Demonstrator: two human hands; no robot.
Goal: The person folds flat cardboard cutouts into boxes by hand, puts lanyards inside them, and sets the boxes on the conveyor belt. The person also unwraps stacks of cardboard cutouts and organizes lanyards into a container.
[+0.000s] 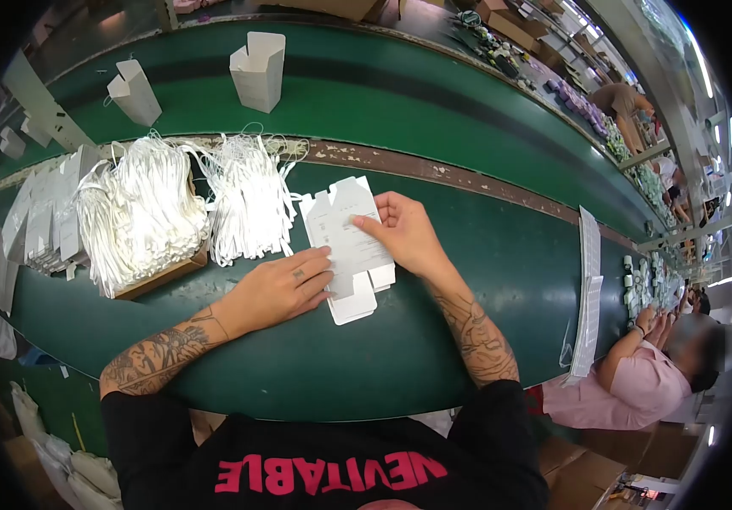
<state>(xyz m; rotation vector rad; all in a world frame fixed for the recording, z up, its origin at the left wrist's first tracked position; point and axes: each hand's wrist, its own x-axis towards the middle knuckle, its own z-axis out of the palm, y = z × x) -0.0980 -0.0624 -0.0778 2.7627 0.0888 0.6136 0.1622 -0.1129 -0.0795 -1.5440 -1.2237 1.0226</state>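
A flat, folded white carton [345, 242] with printed text and cut flaps lies between my hands over the green work surface. My right hand [404, 234] grips its right edge, the thumb on top and the other fingers partly behind it. At the lower left edge, the fingers of my left hand [285, 289] are curled against the carton; its thumb is hidden. Just left of the carton hangs a bundle of white cords [251, 200]. Beside that, a bigger heap of white cords [145, 208] fills a cardboard box [166, 279].
Stacks of flat white cartons [51, 212] stand at the far left. Two opened white boxes, one near [260, 72] and one further left [135, 92], sit on the green belt beyond the ledge. White strips [587, 289] lie at right, near a co-worker in pink [629, 382].
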